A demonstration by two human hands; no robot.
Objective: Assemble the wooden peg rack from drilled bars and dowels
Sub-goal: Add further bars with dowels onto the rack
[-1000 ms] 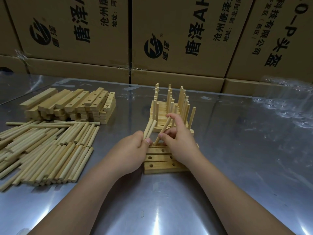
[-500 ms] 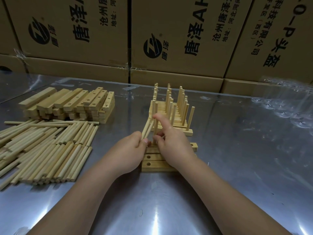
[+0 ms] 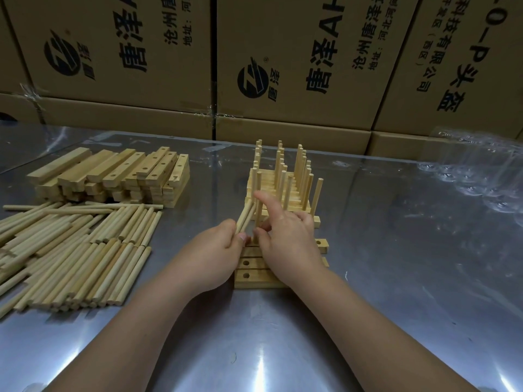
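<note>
Several drilled wooden bars [image 3: 256, 275] lie side by side in front of me on the metal table. My left hand [image 3: 215, 256] is closed on two spare dowels [image 3: 245, 216] that slant up to the right. My right hand [image 3: 285, 236] pinches one dowel [image 3: 258, 206] standing upright at the left end of a bar, index finger raised. My right hand covers most of the bars. Behind them stand finished racks [image 3: 283, 179] with rows of upright pegs.
A heap of loose dowels [image 3: 70, 250] lies at the left. Behind it is a stack of drilled bars [image 3: 119, 176]. Cardboard boxes [image 3: 297, 66] wall off the back edge. Clear plastic wrap [image 3: 481, 176] lies at the far right.
My right hand has brought its dowel from a slant to upright over the left end of a bar. The left hand with its two dowels has barely moved.
</note>
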